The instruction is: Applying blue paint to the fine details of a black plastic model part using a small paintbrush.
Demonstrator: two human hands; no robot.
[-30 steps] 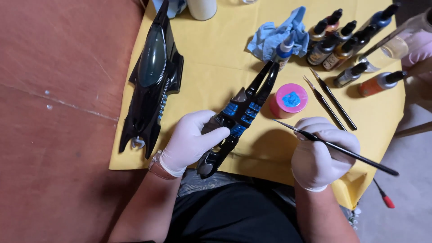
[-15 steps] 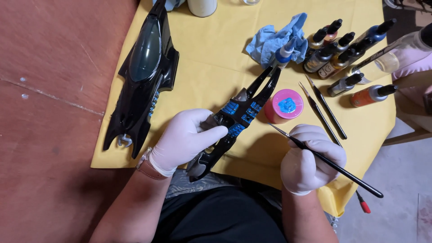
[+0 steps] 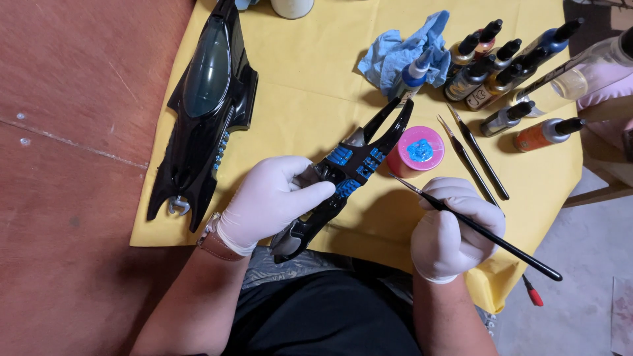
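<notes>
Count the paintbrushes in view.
3: one paintbrush held in the right hand, and two spare brushes lying side by side on the yellow cloth beside the pink pot. Others may be hidden.

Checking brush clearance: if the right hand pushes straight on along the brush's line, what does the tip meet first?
Probably the black model part held by the left hand; the right hand's brush points up-left at its blue-painted section. Depth unclear.
</notes>
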